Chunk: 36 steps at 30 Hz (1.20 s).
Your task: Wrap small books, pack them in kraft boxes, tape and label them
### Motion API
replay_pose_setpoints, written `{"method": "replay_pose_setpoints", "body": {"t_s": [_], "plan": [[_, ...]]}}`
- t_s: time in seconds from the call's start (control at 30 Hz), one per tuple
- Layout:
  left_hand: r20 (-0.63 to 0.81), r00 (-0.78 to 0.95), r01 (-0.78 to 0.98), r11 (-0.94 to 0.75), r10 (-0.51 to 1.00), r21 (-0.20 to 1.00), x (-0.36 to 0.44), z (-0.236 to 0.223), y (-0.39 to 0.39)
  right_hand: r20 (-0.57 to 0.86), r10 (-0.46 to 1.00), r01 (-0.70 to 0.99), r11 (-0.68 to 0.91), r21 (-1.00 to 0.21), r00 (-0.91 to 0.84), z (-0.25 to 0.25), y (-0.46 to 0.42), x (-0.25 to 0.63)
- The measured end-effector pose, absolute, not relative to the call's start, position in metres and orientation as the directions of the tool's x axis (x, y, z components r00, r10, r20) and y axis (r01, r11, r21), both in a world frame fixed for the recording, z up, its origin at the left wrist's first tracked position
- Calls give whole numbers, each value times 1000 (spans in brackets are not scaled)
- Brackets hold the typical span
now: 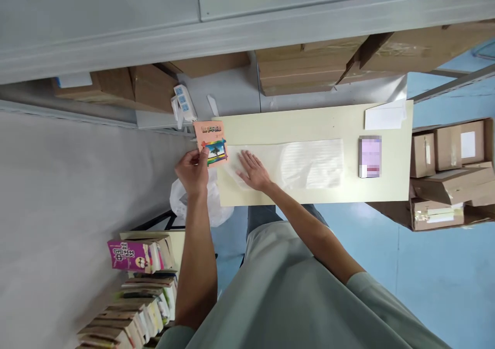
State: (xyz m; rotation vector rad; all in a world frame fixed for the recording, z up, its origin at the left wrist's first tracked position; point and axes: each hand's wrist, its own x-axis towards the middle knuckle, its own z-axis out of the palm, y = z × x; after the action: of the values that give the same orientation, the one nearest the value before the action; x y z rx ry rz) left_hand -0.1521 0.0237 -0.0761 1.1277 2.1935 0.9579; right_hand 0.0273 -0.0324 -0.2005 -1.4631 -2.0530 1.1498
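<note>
Hanging over the left end of the pale surface [390,189], a small pink book [211,134] sits pinched in the left hand [194,172], thumb on its tree picture and fingers curled. Its front faces up. Its long side runs away from the person, with the top leaning a bit left. The right hand [255,172] is open and flat, fingers a little apart, touching a clear plastic sheet [313,161]. The sheet's long side goes left to right. White papers [383,117] lie at the far right corner.
</note>
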Motion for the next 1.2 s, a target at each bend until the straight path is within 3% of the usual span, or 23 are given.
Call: {"method": "replay_pose_setpoints", "body": {"t_s": [0.13,0.23,0.3,0.43,0.53,0.63,0.73,1.03,1.2], "plan": [[-307,-391,201,406,868,892,-88,-66,5,-151,979,337,-98,-936,-135,-173,-40,88],[-462,-217,45,482,860,875,-23,-87,-13,-238,968,163,-248,-955,75,-153,-64,154],[-532,-117,11,537,838,843,20,-109,-24,-310,935,132,-334,-933,170,-145,-84,196],[-567,11,106,563,824,820,83,-153,-44,-342,902,212,-400,-892,264,-152,-117,261],[-567,80,281,528,819,802,101,-176,-52,-298,905,399,-405,-822,303,-171,-131,288],[-546,48,476,461,836,749,103,-186,-58,-254,930,591,-366,-719,267,-188,-138,297],[-503,5,537,422,864,730,100,-190,-64,-242,937,682,-349,-643,252,-199,-140,294],[-489,-40,510,439,871,740,97,-194,-67,-230,936,699,-351,-623,265,-191,-139,292],[-489,-54,491,449,871,746,99,-192,-67,-329,810,565,-577,-590,485,-177,-152,315]]}}
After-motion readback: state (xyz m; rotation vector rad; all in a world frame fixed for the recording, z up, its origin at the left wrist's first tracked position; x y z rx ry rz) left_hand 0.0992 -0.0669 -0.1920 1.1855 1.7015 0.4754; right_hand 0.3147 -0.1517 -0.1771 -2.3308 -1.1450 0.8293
